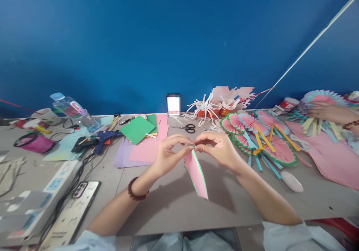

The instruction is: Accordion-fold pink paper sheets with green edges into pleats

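Above the grey table, both hands pinch the top end of a folded pink paper strip with a green edge, which hangs down between them. My left hand grips it from the left with thumb and fingers closed; a dark bead bracelet circles that wrist. My right hand pinches the same top end from the right. The fingertips of the two hands nearly touch.
Several finished pink-and-green paper fans lie right of my hands, with black scissors, green paper and pink sheets behind. A blue glue gun, water bottle, phone and power strip are at left. Another person's hand rests far right.
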Demonstrator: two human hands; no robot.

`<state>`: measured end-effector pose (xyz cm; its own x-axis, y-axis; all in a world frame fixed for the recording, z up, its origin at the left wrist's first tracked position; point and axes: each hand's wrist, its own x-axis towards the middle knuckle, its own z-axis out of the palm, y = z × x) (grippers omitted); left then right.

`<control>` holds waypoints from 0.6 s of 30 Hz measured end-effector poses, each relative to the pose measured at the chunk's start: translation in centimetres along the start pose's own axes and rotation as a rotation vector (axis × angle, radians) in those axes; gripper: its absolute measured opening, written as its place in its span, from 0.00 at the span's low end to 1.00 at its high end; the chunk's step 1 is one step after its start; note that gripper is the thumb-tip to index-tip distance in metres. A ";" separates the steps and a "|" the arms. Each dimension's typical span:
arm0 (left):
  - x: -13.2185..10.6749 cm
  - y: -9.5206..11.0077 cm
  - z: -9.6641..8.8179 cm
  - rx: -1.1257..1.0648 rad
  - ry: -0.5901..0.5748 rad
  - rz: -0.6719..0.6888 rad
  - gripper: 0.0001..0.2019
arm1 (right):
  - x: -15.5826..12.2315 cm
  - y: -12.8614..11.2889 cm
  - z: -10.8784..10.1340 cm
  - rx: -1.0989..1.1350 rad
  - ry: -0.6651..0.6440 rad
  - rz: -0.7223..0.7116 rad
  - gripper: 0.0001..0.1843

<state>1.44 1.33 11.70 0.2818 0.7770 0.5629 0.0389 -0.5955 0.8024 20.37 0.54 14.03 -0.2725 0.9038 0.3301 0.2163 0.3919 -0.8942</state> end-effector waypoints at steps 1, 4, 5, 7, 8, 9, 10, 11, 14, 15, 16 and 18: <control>-0.1 0.0 0.0 0.001 -0.003 0.002 0.06 | 0.0 0.0 0.1 -0.003 0.006 -0.013 0.08; -0.2 -0.1 0.0 0.003 -0.013 0.013 0.05 | 0.0 -0.1 0.2 -0.011 0.023 -0.049 0.08; -0.2 0.0 0.0 0.008 -0.014 0.019 0.05 | 0.0 -0.1 0.2 -0.014 0.028 -0.058 0.09; -0.2 0.1 0.0 0.021 -0.001 0.025 0.05 | -0.1 -0.2 0.2 -0.022 0.029 -0.072 0.10; -0.1 0.1 0.0 0.027 0.009 0.025 0.05 | -0.1 -0.2 0.2 -0.025 0.027 -0.078 0.11; -0.1 0.2 0.1 0.030 0.020 0.024 0.05 | -0.1 -0.2 0.2 -0.027 0.025 -0.084 0.11; -0.1 0.2 0.1 0.031 0.032 0.019 0.06 | -0.1 -0.3 0.2 -0.027 0.021 -0.089 0.12; -0.1 0.2 0.1 0.030 0.042 0.012 0.06 | -0.1 -0.3 0.2 -0.028 0.021 -0.094 0.12; -0.2 0.2 0.3 0.011 0.073 -0.019 0.06 | 0.0 -0.2 0.2 -0.034 0.026 -0.103 0.12; -0.2 0.1 0.3 0.002 0.081 -0.029 0.06 | 0.1 -0.2 0.2 -0.038 0.032 -0.104 0.13; -0.2 0.1 0.3 -0.008 0.086 -0.038 0.06 | 0.1 -0.1 0.2 -0.041 0.037 -0.105 0.13; -0.2 0.0 0.3 -0.022 0.084 -0.046 0.05 | 0.1 0.0 0.2 -0.044 0.042 -0.106 0.14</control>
<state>1.64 1.10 11.49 0.1986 0.8182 0.5395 0.0282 -0.5550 0.8314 20.12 0.63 14.00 -0.2565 0.8629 0.4354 0.2300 0.4920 -0.8397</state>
